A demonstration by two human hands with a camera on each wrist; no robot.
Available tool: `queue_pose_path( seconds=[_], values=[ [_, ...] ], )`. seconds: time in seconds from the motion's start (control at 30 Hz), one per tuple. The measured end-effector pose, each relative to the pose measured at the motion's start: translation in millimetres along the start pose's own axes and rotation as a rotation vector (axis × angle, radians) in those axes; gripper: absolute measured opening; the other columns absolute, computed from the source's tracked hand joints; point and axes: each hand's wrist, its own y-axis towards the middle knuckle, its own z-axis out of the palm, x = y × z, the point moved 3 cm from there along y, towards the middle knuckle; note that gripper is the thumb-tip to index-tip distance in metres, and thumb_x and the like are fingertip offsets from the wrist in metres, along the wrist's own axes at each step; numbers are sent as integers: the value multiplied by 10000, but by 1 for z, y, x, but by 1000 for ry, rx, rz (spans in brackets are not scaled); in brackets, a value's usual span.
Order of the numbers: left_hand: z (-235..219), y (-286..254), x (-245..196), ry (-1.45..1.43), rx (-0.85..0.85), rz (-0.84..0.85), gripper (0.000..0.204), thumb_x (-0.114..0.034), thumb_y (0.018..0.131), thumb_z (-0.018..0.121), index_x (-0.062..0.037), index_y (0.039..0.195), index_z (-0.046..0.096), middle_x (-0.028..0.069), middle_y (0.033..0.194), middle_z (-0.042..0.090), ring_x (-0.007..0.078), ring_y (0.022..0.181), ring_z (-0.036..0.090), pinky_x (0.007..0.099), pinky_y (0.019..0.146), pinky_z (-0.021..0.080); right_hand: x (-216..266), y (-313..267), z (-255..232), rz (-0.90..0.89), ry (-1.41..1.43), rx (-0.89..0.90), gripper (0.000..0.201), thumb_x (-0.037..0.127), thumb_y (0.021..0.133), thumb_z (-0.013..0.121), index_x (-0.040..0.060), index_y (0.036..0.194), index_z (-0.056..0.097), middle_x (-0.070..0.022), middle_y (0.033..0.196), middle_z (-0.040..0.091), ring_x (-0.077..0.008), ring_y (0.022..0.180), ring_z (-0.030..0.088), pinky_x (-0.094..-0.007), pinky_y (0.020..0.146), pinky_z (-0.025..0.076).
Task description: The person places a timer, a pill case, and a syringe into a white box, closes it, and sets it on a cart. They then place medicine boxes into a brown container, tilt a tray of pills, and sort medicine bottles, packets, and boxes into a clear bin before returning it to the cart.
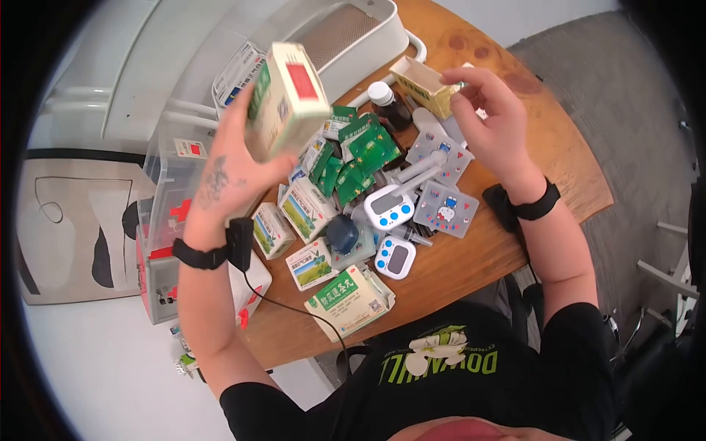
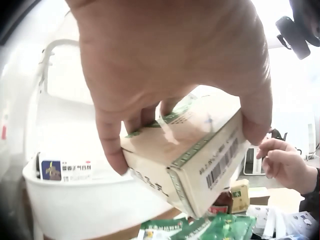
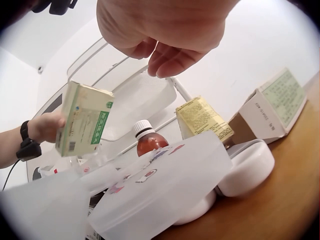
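- Behind everything, a white wall meets the curved wooden table, with a white basket with a mesh floor at its back edge.
- Your left hand holds the cream-and-green cardboard box above the table, near the basket. The thumb presses one side and the fingers spread across the opposite side.
- Press only firmly enough to stop it slipping; thin cardboard would probably dent under a hard squeeze.
- The box is tilted, and you cannot tell whether anything is inside. Level it before turning it, in case a flap gives way.
- Your right hand has its fingers loosely bent, with nothing seen in them, near the open cream carton. It could steady the box's lower end if the weight shifts.
- Lift clear of the brown bottle with a white cap; a low sweep could tip it.
- The shiny green sachets lie in a loose pile that a box corner could drag.
- Mind the thin black cable running from your left wrist; allow slack so it does not catch the green-and-white carton at the near edge.
- Turn from the wrist, slowly, so the printed sides come round readable.
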Motion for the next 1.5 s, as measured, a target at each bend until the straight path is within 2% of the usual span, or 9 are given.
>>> queue_pose_path(
  seconds=[0.27, 0.6, 0.9, 1.0, 1.03, 1.13, 1.23, 1.33, 1.5],
  values=[
    [4, 125, 25, 347, -51, 26, 1077, -482, 648, 778, 50, 1499, 386, 301, 1366, 552, 413, 1296, 527, 407, 1100, 428, 5, 0, -3, 18, 47, 24, 242, -28, 870, 642, 56, 1092, 690, -26, 1003, 711, -96, 761, 641, -232, 614, 506],
    [89, 238, 62, 278, 420, -197, 1106, -569, 667, 743, -32, 1553, 354, 235, 1471, 518, 360, 1373, 495, 403, 1083, 454, 4, 4, -5, -38, 31, 31, 293, -82, 830, 613, 34, 1087, 695, -58, 1020, 703, -113, 749, 647, -237, 578, 492],
    [93, 219, 39, -257, 593, -320, 1029, -610, 855, 699, -148, 1634, 210, 154, 1659, 254, 333, 1531, 240, 577, 1178, 317, 7, 2, -3, -7, 0, 53, 274, -72, 838, 619, 34, 1078, 697, -44, 980, 708, -116, 734, 639, -239, 585, 492],
    [106, 228, 73, -250, 471, -265, 959, -573, 851, 711, -222, 1623, 263, 112, 1637, 328, 313, 1467, 369, 476, 1163, 349, 4, 2, -2, -39, 38, 40, 267, -66, 842, 618, 32, 1076, 699, -38, 986, 711, -110, 731, 633, -242, 592, 494],
    [102, 219, 64, -191, 352, -270, 820, -486, 880, 712, -174, 1568, 392, 131, 1541, 480, 302, 1393, 483, 415, 1109, 416, 4, 3, -4, -39, 17, 28, 262, -66, 851, 609, 32, 1075, 704, -41, 973, 717, -99, 729, 630, -241, 606, 500],
    [101, 231, 101, -194, 322, -215, 825, -521, 946, 640, -133, 1600, 322, 149, 1607, 375, 304, 1489, 349, 452, 1152, 396, -10, 3, -11, -16, 17, -89, 260, -67, 856, 602, 33, 1071, 709, -49, 942, 720, -93, 729, 633, -239, 623, 510],
    [74, 216, 59, -190, 235, -66, 624, -422, 987, 579, 29, 1416, 529, 229, 1335, 623, 310, 1258, 574, 397, 1074, 435, -15, 10, -21, 59, 100, -188, 226, -67, 907, 562, -7, 1074, 701, -50, 966, 729, -87, 769, 647, -224, 685, 519],
    [50, 179, 33, -168, 364, 36, 750, -464, 1009, 543, 17, 1552, 354, 218, 1534, 450, 315, 1429, 400, 377, 1191, 301, -22, 8, -19, 98, 180, -167, 223, -48, 975, 525, -45, 1143, 671, -102, 1112, 728, -81, 811, 649, -205, 692, 513],
    [21, 70, 7, -254, 220, 77, 720, -447, 976, 621, -12, 1517, 431, 258, 1516, 459, 341, 1391, 454, 410, 1167, 343, -23, 6, -14, 125, 106, -91, 212, -31, 981, 538, -43, 1134, 684, -109, 1150, 728, -84, 823, 655, -204, 688, 511]
  ],
)
